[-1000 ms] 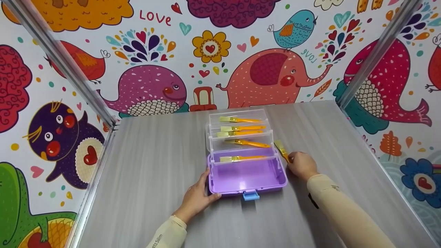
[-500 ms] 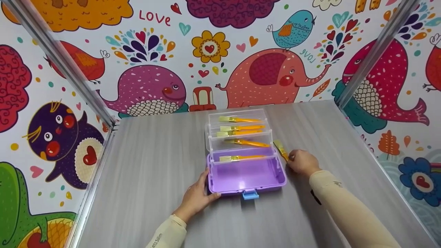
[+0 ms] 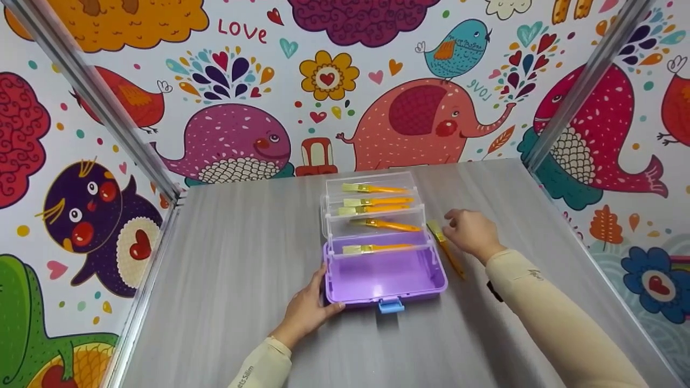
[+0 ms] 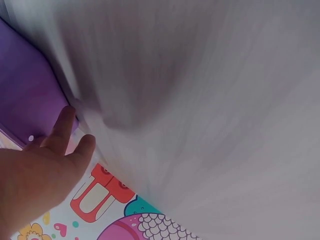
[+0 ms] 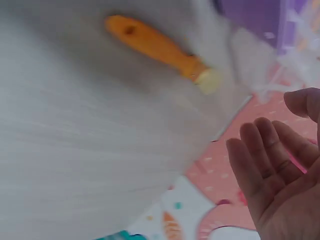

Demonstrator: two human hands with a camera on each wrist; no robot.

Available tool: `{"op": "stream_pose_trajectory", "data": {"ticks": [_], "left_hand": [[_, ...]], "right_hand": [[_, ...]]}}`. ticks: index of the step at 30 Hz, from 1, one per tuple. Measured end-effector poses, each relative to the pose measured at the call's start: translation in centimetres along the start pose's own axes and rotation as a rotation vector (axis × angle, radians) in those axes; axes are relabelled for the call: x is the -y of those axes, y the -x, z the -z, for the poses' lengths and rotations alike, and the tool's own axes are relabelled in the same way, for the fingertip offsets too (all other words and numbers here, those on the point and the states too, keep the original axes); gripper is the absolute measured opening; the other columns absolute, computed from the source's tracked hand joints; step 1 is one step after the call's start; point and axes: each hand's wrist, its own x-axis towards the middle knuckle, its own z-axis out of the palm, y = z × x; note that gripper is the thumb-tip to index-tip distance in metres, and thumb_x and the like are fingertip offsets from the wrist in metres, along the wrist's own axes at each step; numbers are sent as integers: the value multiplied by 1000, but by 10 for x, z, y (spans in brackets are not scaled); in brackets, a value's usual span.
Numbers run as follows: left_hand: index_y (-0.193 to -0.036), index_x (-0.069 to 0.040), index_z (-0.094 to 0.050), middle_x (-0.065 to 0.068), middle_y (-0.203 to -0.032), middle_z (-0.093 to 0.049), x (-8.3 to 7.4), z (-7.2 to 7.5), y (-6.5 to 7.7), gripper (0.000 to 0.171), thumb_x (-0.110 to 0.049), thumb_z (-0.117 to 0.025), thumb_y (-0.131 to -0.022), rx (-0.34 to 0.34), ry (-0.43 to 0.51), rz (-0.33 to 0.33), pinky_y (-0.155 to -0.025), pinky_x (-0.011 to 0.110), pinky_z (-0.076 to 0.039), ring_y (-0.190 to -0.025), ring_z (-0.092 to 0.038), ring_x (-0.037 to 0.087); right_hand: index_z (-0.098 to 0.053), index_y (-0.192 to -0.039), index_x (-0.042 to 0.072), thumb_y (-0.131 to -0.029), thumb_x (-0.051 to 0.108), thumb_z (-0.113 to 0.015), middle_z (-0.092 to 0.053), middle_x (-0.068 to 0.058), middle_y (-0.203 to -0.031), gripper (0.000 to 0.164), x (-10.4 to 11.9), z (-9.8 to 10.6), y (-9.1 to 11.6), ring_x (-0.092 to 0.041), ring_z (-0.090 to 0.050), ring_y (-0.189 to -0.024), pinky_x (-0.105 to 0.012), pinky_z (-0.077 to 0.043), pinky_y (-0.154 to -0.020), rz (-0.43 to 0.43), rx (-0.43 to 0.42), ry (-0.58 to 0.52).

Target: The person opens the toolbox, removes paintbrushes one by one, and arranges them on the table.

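Note:
A purple storage box [image 3: 385, 275] stands open on the table with its clear hinged trays [image 3: 372, 213] fanned out behind it. Several flat paintbrushes [image 3: 385, 224] with orange handles lie in the trays. My left hand [image 3: 307, 310] rests on the box's front left corner, thumb at the front and fingers along the side; the left wrist view shows those fingers [image 4: 62, 130] extended. Beside the box's right side, another paintbrush [image 3: 446, 248] lies on the table. My right hand [image 3: 474, 234] is just above and right of it, holding nothing, its fingers [image 5: 255, 150] loosely bent.
A blue latch [image 3: 391, 305] juts from the box's front edge. The grey table [image 3: 232, 258] is bounded by a cartoon-printed wall [image 3: 329, 129] at the back and metal posts [image 3: 582, 86] at its corners.
My right hand has let go of the paintbrush beside the box and moved up and away from its handle. The brush stays on the table. My left hand keeps its place on the box.

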Motion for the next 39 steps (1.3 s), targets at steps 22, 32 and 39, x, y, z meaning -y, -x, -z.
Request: {"op": "stream_pose_trajectory", "data": {"ticks": [22, 32, 39], "left_hand": [[-156, -6, -28, 32, -134, -55, -2, 0, 3, 99, -45, -80, -81, 8, 15, 3, -96, 61, -44, -114, -57, 50], [-156, -5, -28, 34, -129, -57, -2, -1, 3, 100, -46, -80, -81, 5, 13, 5, -95, 60, -45, -112, -59, 49], [-157, -7, -26, 33, -134, -54, -2, 0, 2, 100, -45, -79, -81, 10, 17, 18, -98, 60, -43, -116, -56, 50]], "right_hand": [[-75, -108, 4, -85, 15, -75, -72, -10, -99, 26, 72, -23, -5, -29, -69, -86, -46, -57, -77, 469, -37, 64], [-75, -110, 4, -87, 8, -74, -72, -9, -100, 23, 72, -37, -15, -28, -69, -87, -45, -56, -81, 492, -38, 65], [-75, -105, 4, -86, -2, -71, -71, -10, -98, 20, 73, -46, -21, -29, -67, -86, -46, -55, -81, 472, -47, 22]]}}
